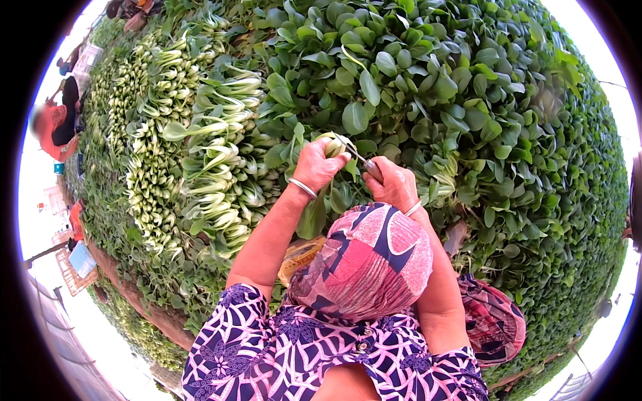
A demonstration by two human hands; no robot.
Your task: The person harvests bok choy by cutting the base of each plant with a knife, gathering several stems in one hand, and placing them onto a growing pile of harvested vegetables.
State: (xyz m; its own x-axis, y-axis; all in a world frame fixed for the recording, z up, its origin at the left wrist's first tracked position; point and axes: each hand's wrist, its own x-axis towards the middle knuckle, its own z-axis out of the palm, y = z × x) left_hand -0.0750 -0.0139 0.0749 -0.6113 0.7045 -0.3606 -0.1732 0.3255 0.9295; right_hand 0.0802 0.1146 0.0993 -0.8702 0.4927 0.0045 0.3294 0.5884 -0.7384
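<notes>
My left hand (315,167) is closed around a head of bok choy (336,142), its pale base upward and its green leaves hanging below. A small knife (372,169) is gripped by its handle in my right hand (393,186). Its thin blade points up and left and meets the pale base of the bok choy beside my left fingers. Whether the blade has cut into it is too small to tell. Both hands are above the edge of the leafy bed, just beyond a rounded, pink-and-navy patterned cloth (378,260).
Pulled bok choy (224,157) lies in rows at left, pale bases together. Standing green plants (461,87) fill the far side and right. Below my left forearm shows a yellowish object (301,257). Far left, a person in red (52,130) bends near a crate (70,271).
</notes>
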